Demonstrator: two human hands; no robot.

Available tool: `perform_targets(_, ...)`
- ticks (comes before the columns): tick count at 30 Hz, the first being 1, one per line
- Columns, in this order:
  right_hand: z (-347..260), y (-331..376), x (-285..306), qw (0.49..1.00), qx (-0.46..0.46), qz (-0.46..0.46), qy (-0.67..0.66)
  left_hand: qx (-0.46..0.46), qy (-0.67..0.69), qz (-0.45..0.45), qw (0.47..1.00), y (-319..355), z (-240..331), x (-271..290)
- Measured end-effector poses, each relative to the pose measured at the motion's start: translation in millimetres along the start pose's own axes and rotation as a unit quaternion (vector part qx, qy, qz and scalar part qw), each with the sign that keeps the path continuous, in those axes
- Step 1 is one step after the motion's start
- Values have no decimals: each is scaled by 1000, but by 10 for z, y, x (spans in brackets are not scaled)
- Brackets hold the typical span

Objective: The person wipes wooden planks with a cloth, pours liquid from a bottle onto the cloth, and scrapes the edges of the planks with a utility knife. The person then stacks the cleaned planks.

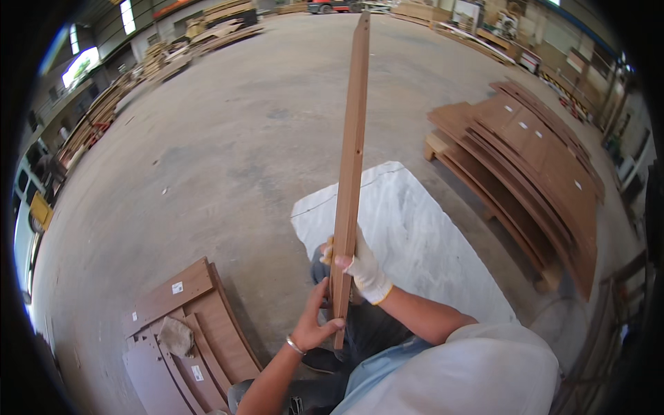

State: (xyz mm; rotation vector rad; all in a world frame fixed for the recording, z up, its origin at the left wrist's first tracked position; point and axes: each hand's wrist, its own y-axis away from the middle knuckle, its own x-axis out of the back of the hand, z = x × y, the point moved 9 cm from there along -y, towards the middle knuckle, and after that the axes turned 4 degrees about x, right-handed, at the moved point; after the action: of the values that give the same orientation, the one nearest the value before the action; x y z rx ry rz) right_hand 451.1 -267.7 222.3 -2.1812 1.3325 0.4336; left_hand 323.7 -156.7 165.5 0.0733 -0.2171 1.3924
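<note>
A long reddish-brown wooden board [351, 159] with small holes stands tilted up in front of me, its far end pointing away across the floor. Bare except for a bracelet, my left hand [315, 323] grips its edges near the lower end. Higher up, my right hand [364, 266] wears a white work glove and is closed around the board from the right side. Something yellowish shows by the glove's fingers, too small to make out. Beneath lies a white sheet [415, 221] on the concrete.
Brown panels with white labels [183, 297] lie stacked at my lower left, a grey rag [176, 337] on top. To the right, a larger stack of brown panels [526, 159] rests on a wooden pallet. Timber piles [166, 59] and a red vehicle [335, 6] stand farther off.
</note>
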Motion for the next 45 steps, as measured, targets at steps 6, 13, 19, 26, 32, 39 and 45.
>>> perform_targets(6, -859, -226, 1221, 979, 92, 180, 20, 73, -97, 91, 988, 52, -814, 493)
perform_targets(13, -2230, 532, 2885, 826, 126, 490, 249, 228, -7, 240, 944, 140, -1917, 1320)
perform_targets(19, -3289, 1614, 3961, 662, 52, 574, 479, 217, -20, 237, 947, 122, -2650, 1528)
perform_targets(26, -4187, 1525, 3927, 500, -123, 569, 641, 256, -74, 180, 947, 287, -3358, 1464)
perform_targets(32, -4320, 1304, 4217, 398, -300, 544, 674, 308, -89, 221, 921, 515, -3180, 1820)
perform_targets(39, -4392, 742, 4604, 408, -313, 529, 675, 358, -54, 235, 902, 641, -3092, 1786)
perform_targets(45, -4424, 188, 4988, 439, -262, 518, 686, 354, -212, 135, 901, 789, -3224, 1821)
